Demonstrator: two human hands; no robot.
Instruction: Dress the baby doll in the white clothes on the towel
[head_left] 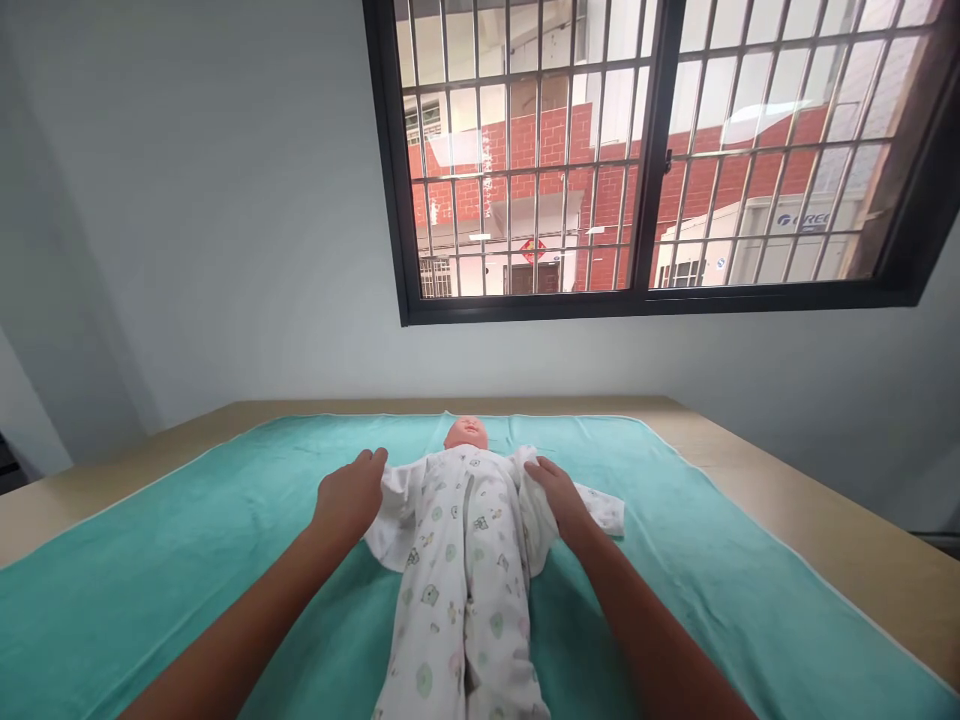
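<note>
A baby doll (466,432) lies on its back with its head at the far end. Over its body spreads a white romper (450,560) printed with small animals and green dots, with a dark slit down the front. On the left, my left hand (351,497) is closed on the outer edge of a plain white cloth part beside the doll's shoulder. My right hand (559,497) pinches white cloth at the other shoulder, thumb on top. Beyond that wrist, a printed sleeve (602,508) stretches out flat to the right. The doll's arms are hidden.
A green blanket (247,510) covers much of the wooden table (750,470), whose bare border shows at the back and sides. Behind stands a grey wall (225,200) with a barred, black-framed window (525,308).
</note>
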